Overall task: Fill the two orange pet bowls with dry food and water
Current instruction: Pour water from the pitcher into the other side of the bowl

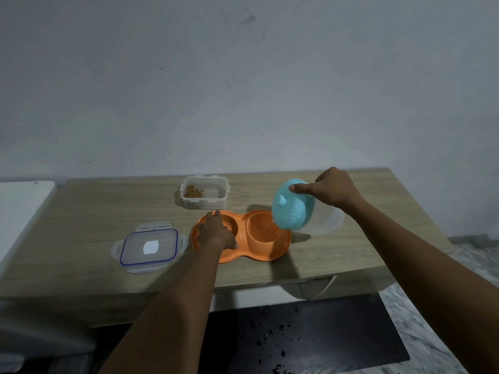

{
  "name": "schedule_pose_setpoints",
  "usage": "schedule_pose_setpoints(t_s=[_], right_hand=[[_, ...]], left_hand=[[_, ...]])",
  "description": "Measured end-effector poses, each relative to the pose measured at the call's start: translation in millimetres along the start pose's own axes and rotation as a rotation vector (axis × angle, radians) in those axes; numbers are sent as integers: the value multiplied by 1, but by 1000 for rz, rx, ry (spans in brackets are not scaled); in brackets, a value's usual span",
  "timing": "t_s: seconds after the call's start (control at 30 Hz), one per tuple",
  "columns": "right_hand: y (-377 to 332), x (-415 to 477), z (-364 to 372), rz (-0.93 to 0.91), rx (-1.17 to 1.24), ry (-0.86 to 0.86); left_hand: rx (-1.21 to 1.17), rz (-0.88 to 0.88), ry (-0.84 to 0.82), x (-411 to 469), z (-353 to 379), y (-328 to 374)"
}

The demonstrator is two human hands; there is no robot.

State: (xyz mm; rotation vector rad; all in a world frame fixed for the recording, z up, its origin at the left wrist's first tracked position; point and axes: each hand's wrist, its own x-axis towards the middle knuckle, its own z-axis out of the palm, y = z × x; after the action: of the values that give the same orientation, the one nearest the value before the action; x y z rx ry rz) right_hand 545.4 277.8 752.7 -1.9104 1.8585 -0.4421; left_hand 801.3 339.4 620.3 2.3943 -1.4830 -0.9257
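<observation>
An orange double pet bowl [280, 245] sits on the wooden table. My left hand [214, 233] rests over its left bowl, fingers curled down, hiding most of what is inside. My right hand [333, 188] holds a clear jug with a light blue lid [293, 205], tipped on its side over the right bowl [263, 228], index finger pressed on the lid. I cannot make out any water stream. A clear food container [205, 203] holding a few brown kibbles stands open behind the bowls.
The container's lid [148, 247], clear with a blue seal, lies flat to the left of the bowls. A white surface [19, 206] borders the table's left. A black mat [310, 336] with scattered dark specks lies on the floor below the table's front edge.
</observation>
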Motion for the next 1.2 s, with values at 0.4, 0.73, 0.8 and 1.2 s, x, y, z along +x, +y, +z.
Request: schedule_pose_setpoints(t_s=[0.4, 0.73, 0.8, 1.2], right_hand=[[-1, 0, -1, -3, 6, -2], [1, 0, -5, 13, 19, -1], [1, -1, -5, 19, 21, 3], [6, -5, -8, 22, 72, 24]], left_hand=[[4, 9, 12, 1, 2, -1], [21, 9, 15, 2, 3, 0], [19, 8, 15, 3, 3, 0], [23, 10, 15, 2, 2, 0]])
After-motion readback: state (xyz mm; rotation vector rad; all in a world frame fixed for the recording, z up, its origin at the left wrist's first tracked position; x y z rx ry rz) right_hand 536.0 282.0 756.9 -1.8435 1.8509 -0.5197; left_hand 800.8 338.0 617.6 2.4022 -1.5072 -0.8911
